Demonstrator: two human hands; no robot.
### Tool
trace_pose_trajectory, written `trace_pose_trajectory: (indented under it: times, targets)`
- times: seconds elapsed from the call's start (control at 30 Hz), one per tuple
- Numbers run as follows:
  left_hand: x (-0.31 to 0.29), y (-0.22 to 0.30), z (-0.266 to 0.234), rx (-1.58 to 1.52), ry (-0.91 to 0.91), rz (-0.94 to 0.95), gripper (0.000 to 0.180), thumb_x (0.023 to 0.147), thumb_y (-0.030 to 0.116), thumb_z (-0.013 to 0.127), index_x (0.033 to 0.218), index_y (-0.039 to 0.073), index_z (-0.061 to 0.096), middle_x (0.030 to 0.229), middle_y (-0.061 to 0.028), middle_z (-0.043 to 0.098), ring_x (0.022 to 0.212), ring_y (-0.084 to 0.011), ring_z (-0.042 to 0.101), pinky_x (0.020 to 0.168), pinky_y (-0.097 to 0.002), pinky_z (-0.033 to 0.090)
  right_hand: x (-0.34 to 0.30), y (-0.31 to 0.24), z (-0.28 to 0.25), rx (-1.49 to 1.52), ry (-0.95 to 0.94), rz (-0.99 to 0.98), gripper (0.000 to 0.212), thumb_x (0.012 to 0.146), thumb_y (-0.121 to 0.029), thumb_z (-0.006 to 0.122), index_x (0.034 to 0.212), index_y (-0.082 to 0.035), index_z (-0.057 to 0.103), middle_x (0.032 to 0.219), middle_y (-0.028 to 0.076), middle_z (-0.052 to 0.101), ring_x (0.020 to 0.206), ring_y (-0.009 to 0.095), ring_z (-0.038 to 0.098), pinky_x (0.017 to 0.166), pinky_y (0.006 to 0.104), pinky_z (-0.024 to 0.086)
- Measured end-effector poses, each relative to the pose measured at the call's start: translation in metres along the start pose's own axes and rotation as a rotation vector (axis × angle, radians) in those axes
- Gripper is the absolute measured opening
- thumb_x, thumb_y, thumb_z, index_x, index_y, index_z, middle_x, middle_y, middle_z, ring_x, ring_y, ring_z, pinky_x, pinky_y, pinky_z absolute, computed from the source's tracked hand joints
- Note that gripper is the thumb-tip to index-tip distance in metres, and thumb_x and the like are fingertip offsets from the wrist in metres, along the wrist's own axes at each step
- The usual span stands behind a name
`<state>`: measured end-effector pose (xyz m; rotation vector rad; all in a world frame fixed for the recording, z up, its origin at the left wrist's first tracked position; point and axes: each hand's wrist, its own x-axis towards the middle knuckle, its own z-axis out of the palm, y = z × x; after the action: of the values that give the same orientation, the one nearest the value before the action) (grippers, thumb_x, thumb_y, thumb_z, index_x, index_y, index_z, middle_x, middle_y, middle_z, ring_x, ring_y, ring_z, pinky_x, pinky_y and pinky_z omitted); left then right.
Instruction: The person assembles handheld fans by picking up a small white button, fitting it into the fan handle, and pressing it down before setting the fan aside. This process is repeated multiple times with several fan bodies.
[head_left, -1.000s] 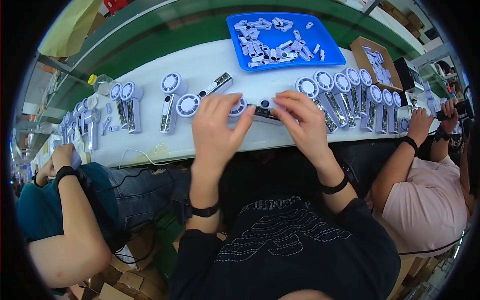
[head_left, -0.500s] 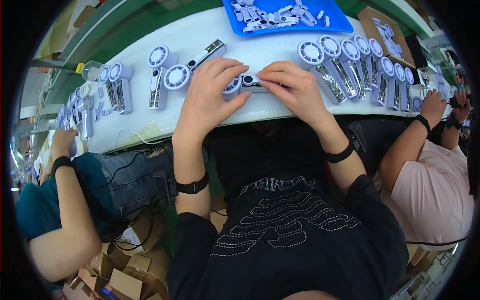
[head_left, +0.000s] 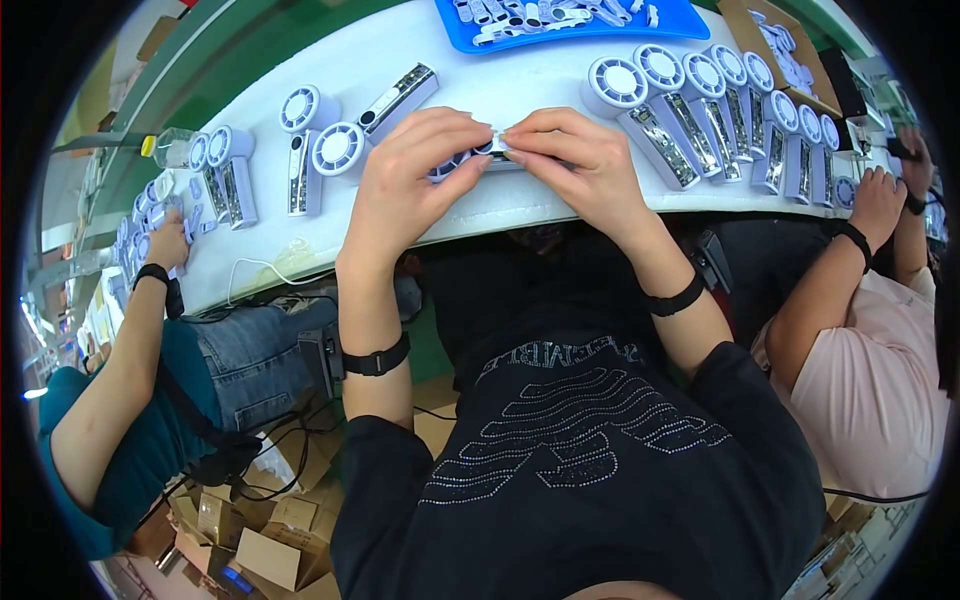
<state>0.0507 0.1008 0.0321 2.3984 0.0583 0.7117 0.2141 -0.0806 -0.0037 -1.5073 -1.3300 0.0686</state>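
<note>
In front of me a white handheld fan (head_left: pixel 446 167) lies across the table's near part, mostly covered by my fingers. My left hand (head_left: pixel 412 185) arches over its round head, thumb and fingertips closed near where head and handle meet. Fingers pinched, my right hand (head_left: pixel 583 170) grips a small white cover piece (head_left: pixel 501 143) at the handle; the two hands' fingertips nearly meet there. Just left of my left hand lie a fan with a bare circuit-board handle (head_left: pixel 400 100), a fan with a round grille (head_left: pixel 339 149) and an upright-lying fan with a covered handle (head_left: pixel 300 175).
A blue tray (head_left: pixel 580 33) of small white parts stands at the far side, a cardboard box (head_left: pixel 745 25) of parts to its right. Several open-handled fans (head_left: pixel 660 148) line the right. Co-workers' hands (head_left: pixel 168 243) work at both sides. A white cable (head_left: pixel 262 262) hangs over the edge.
My fingertips have drawn closer together over the fan's handle, and my right hand has moved slightly left. The left co-worker's hand has reached farther onto the table. The view has shifted a little.
</note>
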Motion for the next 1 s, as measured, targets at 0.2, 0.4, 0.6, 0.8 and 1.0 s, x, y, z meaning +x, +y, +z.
trace_pose_trajectory:
  times: [0.2,0.4,0.6,0.8,1.0]
  targets:
    - [-0.002,-0.006,0.004,0.025,0.027,0.086,0.025,0.085,0.006,0.088,0.11,0.004,0.084,0.114,-0.0084,0.082,0.116,-0.0292,0.075,0.098,-0.0406,0.061,-0.001,0.003,0.002,0.004,0.002,-0.036,0.02,0.093,-0.004,0.083,0.112,-0.004,0.085,0.111,0.008,0.08,0.097,0.022,0.078,0.081,0.0316,0.063]
    - [-0.001,-0.006,0.003,0.055,0.008,0.112,0.024,0.085,0.006,0.088,0.11,0.004,0.085,0.113,-0.0074,0.081,0.116,-0.0295,0.074,0.097,-0.0407,0.062,-0.002,0.0,0.001,0.004,-0.023,-0.011,0.024,0.094,0.001,0.081,0.117,-0.003,0.085,0.113,0.011,0.078,0.101,0.023,0.078,0.086,0.0329,0.063]
    - [-0.001,-0.007,0.006,0.039,0.009,0.126,0.024,0.086,0.005,0.086,0.11,0.003,0.085,0.113,-0.0071,0.081,0.114,-0.0301,0.074,0.095,-0.0406,0.061,-0.004,0.0,0.002,0.013,-0.011,-0.023,0.024,0.094,0.002,0.08,0.118,-0.002,0.084,0.112,0.011,0.077,0.102,0.024,0.078,0.086,0.0331,0.063]
    - [-0.006,-0.008,0.01,0.055,0.028,0.143,0.026,0.085,0.0,0.086,0.111,0.0,0.084,0.115,-0.0103,0.081,0.114,-0.0318,0.074,0.097,-0.0402,0.06,-0.003,0.002,0.001,0.011,-0.008,-0.065,0.025,0.094,0.001,0.081,0.118,-0.002,0.084,0.111,0.011,0.078,0.102,0.025,0.078,0.086,0.0333,0.063]
    - [-0.005,-0.012,0.015,0.018,0.106,0.143,0.024,0.083,-0.002,0.086,0.107,-0.001,0.084,0.112,-0.0097,0.082,0.113,-0.0312,0.074,0.095,-0.039,0.06,-0.002,-0.006,-0.003,-0.043,-0.013,-0.009,0.022,0.093,0.001,0.082,0.115,0.0,0.084,0.117,0.014,0.081,0.104,0.026,0.079,0.089,0.0341,0.064]
